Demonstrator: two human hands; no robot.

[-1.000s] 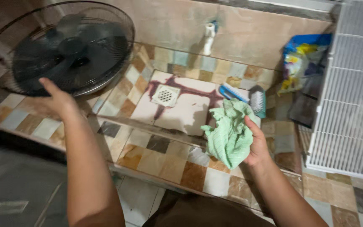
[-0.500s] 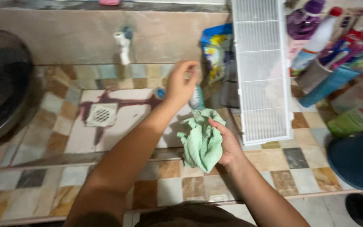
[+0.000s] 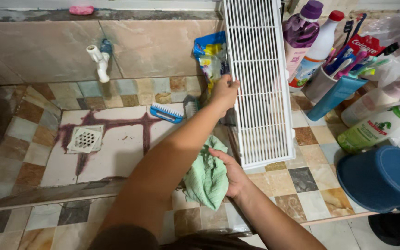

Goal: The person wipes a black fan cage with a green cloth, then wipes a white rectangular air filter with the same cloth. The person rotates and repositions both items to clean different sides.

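My left hand (image 3: 224, 91) reaches across and grips the left edge of a white slatted grille (image 3: 260, 78) that leans upright against the back wall. My right hand (image 3: 231, 172) holds a crumpled green cloth (image 3: 207, 178) low over the tiled ledge, just below and left of the grille's bottom corner. My left forearm crosses above the cloth and hides part of it.
A blue scrub brush (image 3: 166, 112) and a floor drain (image 3: 84, 138) lie in the sunken tiled basin, under a white tap (image 3: 99, 60). Bottles (image 3: 322, 41), a cup of toothbrushes (image 3: 321, 82) and a blue tub (image 3: 381, 178) crowd the right. A colourful bag (image 3: 210, 54) sits behind the grille.
My left hand has left the black fan, swung right and taken hold of the grille. The view has turned right; the fan is almost out of sight. The cloth stays in my right hand.
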